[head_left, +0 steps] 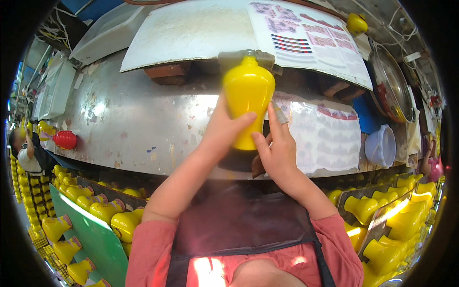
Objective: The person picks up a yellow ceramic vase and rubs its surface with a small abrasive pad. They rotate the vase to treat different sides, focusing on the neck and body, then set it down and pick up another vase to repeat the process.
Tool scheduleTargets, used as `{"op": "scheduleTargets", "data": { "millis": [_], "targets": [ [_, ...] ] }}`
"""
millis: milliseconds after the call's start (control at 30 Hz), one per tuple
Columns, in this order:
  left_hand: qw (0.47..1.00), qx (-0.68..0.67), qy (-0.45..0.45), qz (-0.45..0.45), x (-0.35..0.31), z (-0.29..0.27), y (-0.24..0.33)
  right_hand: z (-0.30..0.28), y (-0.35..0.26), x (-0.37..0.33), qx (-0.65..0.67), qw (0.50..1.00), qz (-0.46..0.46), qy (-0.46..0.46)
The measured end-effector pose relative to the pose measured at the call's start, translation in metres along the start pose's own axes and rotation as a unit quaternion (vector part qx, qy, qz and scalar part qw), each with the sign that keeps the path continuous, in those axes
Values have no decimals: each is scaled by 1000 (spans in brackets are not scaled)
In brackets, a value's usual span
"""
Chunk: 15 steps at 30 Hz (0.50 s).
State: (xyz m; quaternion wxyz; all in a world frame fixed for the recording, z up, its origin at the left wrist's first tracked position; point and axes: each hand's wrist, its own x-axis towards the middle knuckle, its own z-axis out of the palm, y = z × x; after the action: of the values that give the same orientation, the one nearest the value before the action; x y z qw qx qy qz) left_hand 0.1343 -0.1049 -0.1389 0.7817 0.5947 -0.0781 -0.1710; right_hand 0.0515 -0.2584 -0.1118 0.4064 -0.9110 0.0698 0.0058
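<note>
A glossy yellow vase (248,88) with a narrow neck, wide shoulders and a tapering body lies in front of me, its neck pointing away. My left hand (224,125) is closed around its left side, thumb across the front. Against the lower right side rests my right hand (278,146), thumb and fingers bent toward the vase. A small grey piece (279,115) shows at its index finger; whether worn or held I cannot make out. The neck sits at a greyish padded block (267,58) by the raised white board's edge.
Printed transfer sheets lie on the white board (191,28) and on the metal table (119,115) to the right. A pale blue bucket (381,146) stands far right, a red ribbed object (65,139) far left. Several yellow vases fill racks on both sides; people work beyond.
</note>
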Motion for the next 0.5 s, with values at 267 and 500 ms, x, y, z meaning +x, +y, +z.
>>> {"op": "scheduleTargets", "data": {
  "millis": [267,500],
  "targets": [
    [980,167,63,82,-9,6,-7,7,21,6,141,989,-39,14],
    [981,187,44,37,-4,2,-11,-63,92,6,-44,963,-132,229]
  ]
}}
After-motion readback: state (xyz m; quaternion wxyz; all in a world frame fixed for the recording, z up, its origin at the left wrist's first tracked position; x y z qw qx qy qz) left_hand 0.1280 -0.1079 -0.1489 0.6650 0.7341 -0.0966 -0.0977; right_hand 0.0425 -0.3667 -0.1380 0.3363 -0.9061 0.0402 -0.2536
